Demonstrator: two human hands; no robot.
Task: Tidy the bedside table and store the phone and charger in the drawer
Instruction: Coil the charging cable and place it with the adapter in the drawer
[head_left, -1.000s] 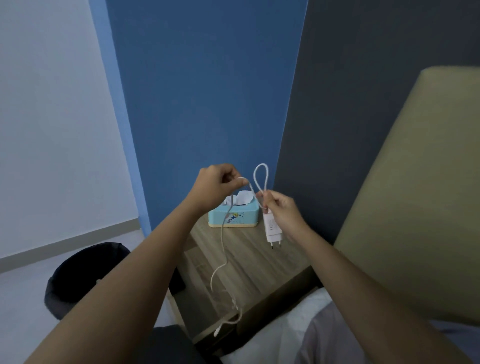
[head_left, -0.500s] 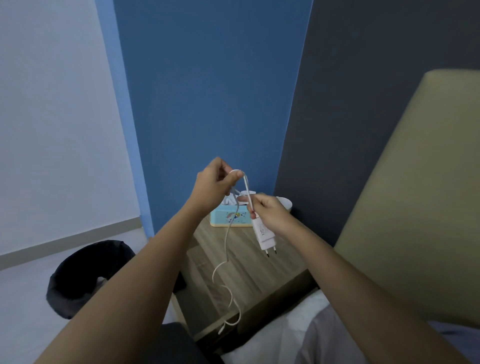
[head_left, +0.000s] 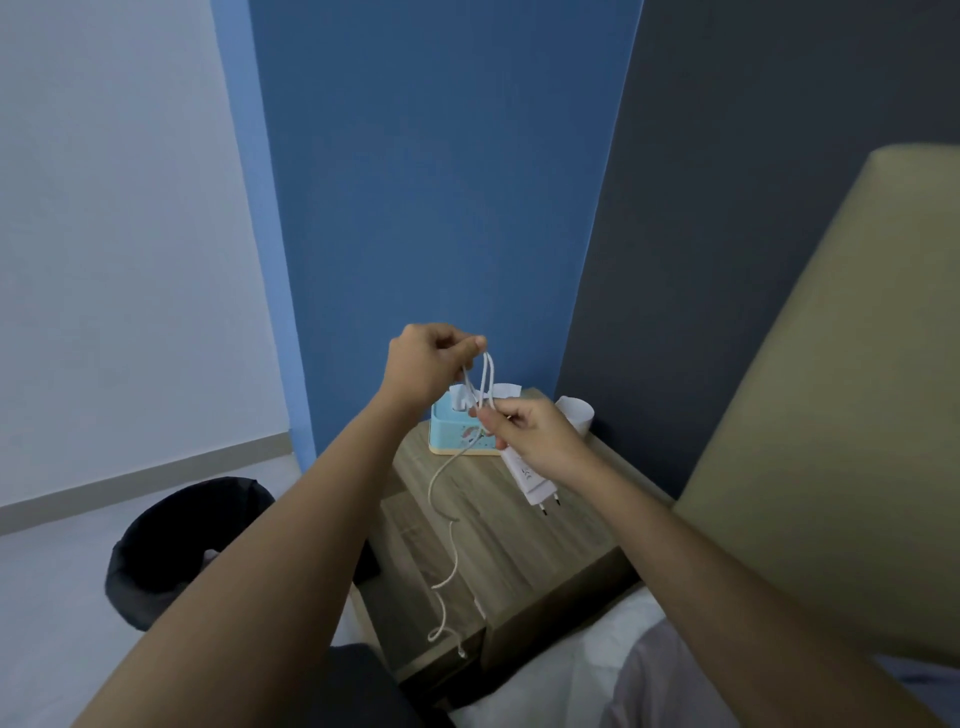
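I hold a white charger above the wooden bedside table (head_left: 540, 551). My right hand (head_left: 535, 436) grips the charger plug (head_left: 532, 480), its two pins pointing down and right. My left hand (head_left: 428, 364) pinches a loop of the white cable (head_left: 449, 525) just above the right hand. The rest of the cable hangs down in curls, and its free end dangles near the table's front edge. No phone is visible. The drawer below the tabletop appears pulled out toward the left.
A light blue tissue box (head_left: 460, 434) stands at the back of the table, a white cup (head_left: 574, 413) to its right. A dark round bin (head_left: 176, 545) sits on the floor at left. A beige headboard (head_left: 831, 415) and white bedding (head_left: 561, 675) lie to the right.
My left hand has raised the cable into a new loop next to my right hand. The hanging tail has shortened and its end has lifted. The plug stays in my right hand.
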